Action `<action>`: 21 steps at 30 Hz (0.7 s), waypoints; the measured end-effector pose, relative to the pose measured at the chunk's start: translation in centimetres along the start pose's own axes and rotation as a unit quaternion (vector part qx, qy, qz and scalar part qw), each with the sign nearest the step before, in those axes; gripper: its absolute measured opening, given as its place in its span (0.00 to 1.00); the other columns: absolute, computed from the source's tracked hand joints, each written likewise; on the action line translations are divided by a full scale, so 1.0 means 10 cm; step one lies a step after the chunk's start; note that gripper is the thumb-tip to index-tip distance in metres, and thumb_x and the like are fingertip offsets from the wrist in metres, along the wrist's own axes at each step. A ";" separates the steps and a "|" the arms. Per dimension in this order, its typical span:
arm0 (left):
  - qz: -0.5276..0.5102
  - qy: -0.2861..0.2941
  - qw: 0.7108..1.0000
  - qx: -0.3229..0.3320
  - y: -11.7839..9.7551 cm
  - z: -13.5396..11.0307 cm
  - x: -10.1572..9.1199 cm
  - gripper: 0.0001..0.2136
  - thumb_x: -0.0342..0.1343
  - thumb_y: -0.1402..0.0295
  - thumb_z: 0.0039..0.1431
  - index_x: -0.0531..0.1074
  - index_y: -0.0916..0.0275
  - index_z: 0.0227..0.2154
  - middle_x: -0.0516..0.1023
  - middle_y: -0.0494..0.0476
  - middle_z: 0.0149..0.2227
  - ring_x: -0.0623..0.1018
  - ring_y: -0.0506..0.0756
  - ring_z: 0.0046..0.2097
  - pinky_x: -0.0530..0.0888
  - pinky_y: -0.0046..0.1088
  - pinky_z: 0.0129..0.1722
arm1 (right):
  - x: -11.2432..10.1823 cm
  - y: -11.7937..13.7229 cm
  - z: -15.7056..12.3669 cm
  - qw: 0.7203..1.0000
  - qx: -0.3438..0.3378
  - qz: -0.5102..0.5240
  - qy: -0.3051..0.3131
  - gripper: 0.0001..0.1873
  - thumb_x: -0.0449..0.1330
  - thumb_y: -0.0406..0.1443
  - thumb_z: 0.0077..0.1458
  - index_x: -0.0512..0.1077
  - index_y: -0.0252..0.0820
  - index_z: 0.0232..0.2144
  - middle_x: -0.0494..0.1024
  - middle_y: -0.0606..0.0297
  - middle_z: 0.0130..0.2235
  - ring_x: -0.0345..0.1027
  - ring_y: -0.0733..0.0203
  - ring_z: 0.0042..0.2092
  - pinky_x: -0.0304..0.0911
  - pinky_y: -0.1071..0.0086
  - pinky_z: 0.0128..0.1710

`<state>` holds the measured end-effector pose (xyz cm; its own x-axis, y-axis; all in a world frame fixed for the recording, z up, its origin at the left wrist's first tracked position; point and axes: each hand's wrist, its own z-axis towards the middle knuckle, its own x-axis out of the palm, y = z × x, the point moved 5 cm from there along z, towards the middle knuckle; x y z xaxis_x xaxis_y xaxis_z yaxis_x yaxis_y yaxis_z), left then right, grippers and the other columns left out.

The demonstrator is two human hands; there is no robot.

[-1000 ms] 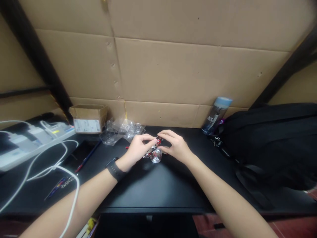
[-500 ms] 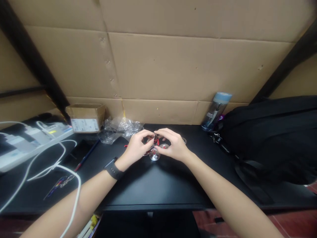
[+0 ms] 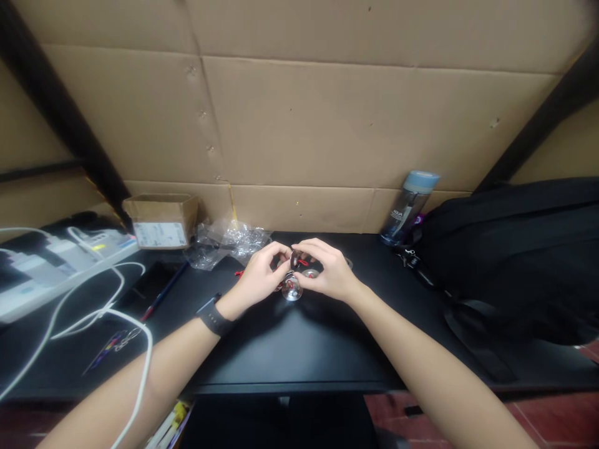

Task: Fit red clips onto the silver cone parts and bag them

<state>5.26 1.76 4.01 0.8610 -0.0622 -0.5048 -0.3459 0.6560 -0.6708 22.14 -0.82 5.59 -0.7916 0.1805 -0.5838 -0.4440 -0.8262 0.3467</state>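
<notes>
Both my hands meet over the middle of the black desk [image 3: 290,349]. My left hand [image 3: 259,278], with a dark watch on its wrist, pinches a small shiny metal disc with red wire [image 3: 296,260] from the left. My right hand [image 3: 329,274] pinches the same piece from the right, fingers curled over it. Just below the fingers a second small silver disc [image 3: 292,289] with red on it rests on the desk. What the small parts are exactly is too small to tell.
Crumpled clear plastic wrap [image 3: 229,242] and a small cardboard box [image 3: 161,219] lie at the back left. A white power strip [image 3: 56,267] with white cables [image 3: 116,312] is at far left. A blue-capped bottle [image 3: 408,209] and a black bag [image 3: 515,255] stand at the right.
My hands have drawn closer together around the small disc and lifted it slightly; the view has shifted a little downward. Nothing else moved.
</notes>
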 end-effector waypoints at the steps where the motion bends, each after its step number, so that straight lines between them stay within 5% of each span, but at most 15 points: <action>1: -0.003 -0.001 1.000 -0.010 0.01 0.00 -0.01 0.03 0.56 0.71 0.64 0.73 0.61 0.37 0.77 0.54 0.38 0.77 0.54 0.39 0.72 0.28 0.37 | -0.01 0.00 0.00 1.000 0.001 -0.001 -0.001 0.24 0.67 0.33 0.54 0.73 0.46 0.54 0.78 0.56 0.51 0.76 0.54 0.48 0.76 0.59 0.49; 11: -0.004 -0.010 1.000 -0.028 0.06 0.01 -0.04 0.06 0.57 0.64 0.66 0.73 0.61 0.37 0.78 0.56 0.38 0.79 0.55 0.40 0.75 0.28 0.34 | -0.09 -0.01 0.04 1.000 0.013 -0.014 -0.006 0.23 0.67 0.35 0.55 0.73 0.46 0.54 0.78 0.57 0.49 0.76 0.56 0.44 0.77 0.59 0.47; 21: 0.018 0.017 1.000 -0.007 -0.01 -0.01 0.00 0.07 0.56 0.71 0.63 0.74 0.59 0.43 0.80 0.54 0.41 0.80 0.55 0.42 0.75 0.31 0.43 | -0.04 -0.02 0.01 1.000 0.006 0.000 0.006 0.23 0.68 0.35 0.54 0.73 0.45 0.53 0.78 0.57 0.49 0.76 0.57 0.42 0.77 0.60 0.45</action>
<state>5.23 1.62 4.04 0.8350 -0.0649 -0.5465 -0.3816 0.6471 -0.6600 22.52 -0.66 5.79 -0.7868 0.1735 -0.5923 -0.4485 -0.8201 0.3555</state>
